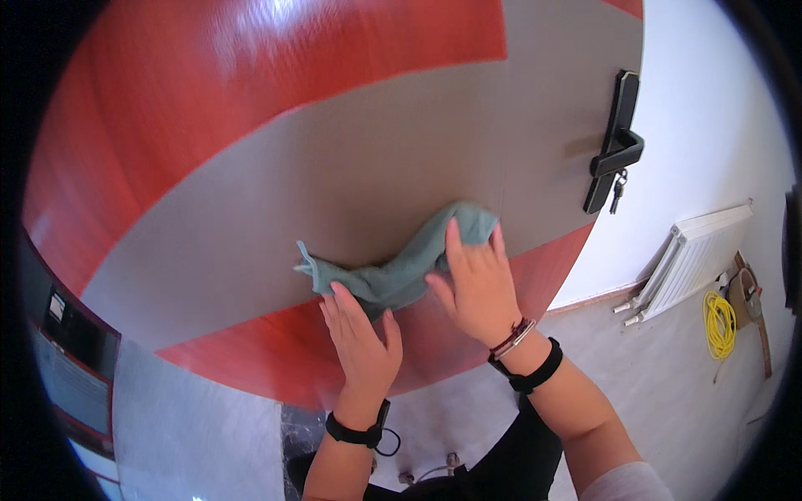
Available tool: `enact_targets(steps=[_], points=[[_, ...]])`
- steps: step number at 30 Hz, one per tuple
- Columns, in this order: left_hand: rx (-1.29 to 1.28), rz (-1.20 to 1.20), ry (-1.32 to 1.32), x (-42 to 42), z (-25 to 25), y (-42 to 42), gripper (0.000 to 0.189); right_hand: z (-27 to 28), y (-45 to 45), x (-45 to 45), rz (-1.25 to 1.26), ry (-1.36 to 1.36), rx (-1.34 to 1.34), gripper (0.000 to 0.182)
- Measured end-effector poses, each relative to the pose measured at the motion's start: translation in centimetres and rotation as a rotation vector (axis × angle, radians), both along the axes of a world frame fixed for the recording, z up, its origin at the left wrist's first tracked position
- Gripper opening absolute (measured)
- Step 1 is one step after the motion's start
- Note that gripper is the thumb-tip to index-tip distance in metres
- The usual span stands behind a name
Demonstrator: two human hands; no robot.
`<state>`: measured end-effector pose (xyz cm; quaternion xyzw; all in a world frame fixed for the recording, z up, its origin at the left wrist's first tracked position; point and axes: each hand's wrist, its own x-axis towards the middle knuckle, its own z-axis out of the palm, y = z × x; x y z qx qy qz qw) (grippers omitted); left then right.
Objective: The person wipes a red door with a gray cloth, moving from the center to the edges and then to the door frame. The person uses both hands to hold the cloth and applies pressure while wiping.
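Note:
A green-grey cloth (401, 272) lies bunched in a long, wavy strip against the face of a door with a grey-brown panel (388, 156) and glossy red wood-look bands (156, 125). My left hand (363, 338) rests on the cloth's lower left part, its fingertips near that end. Spread over the cloth's right end are the fingers of my right hand (479, 282), with the thumb apart. Both palms face the door. Whether the fingers pinch the fabric is hard to see; they appear to press it flat. Black bands circle both wrists.
A black lever door handle (617, 153) with keys (618, 191) hanging from it is at the door's right edge. White panel radiators (695, 263) lean against the white wall. Near them are a coiled yellow cable (719, 324) and a brown container (744, 297). Pipe fittings (452, 462) show near my legs.

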<state>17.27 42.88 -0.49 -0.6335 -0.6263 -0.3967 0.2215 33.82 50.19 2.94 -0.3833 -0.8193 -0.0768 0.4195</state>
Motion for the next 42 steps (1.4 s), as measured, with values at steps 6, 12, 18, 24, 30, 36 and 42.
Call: enact_targets(steps=[6, 12, 18, 24, 30, 36, 42], points=[[-0.129, 0.036, 0.01, -0.7, -5.1, -1.0, 0.079, -5.8, -0.7, -1.5, 0.067, 0.027, 0.038, 0.065], [-0.22, 0.168, -0.278, -2.8, -10.8, -3.7, 0.081, -12.7, -2.6, -1.8, 0.104, -0.043, -0.148, 0.068], [0.0, 0.171, -0.402, -1.6, -5.3, -0.9, 0.084, -10.0, -2.2, -2.6, 0.204, -0.003, -0.086, 0.069], [0.14, -0.149, 0.252, 2.6, -3.5, 6.2, 0.071, -10.8, -1.5, -1.1, 0.154, -0.006, -0.241, 0.054], [0.017, -0.584, 0.351, 8.0, -0.1, 8.9, 0.051, -13.6, -0.7, 2.9, -0.027, 0.259, -0.318, 0.041], [-0.069, -0.501, 0.347, 5.7, -1.1, 7.2, 0.052, -13.3, 0.0, 4.2, -0.096, 0.206, -0.3, 0.051], [0.119, -0.237, 0.171, 2.5, 6.8, 5.2, 0.073, -3.3, 2.6, 1.9, -0.062, 0.166, 0.028, 0.065]])
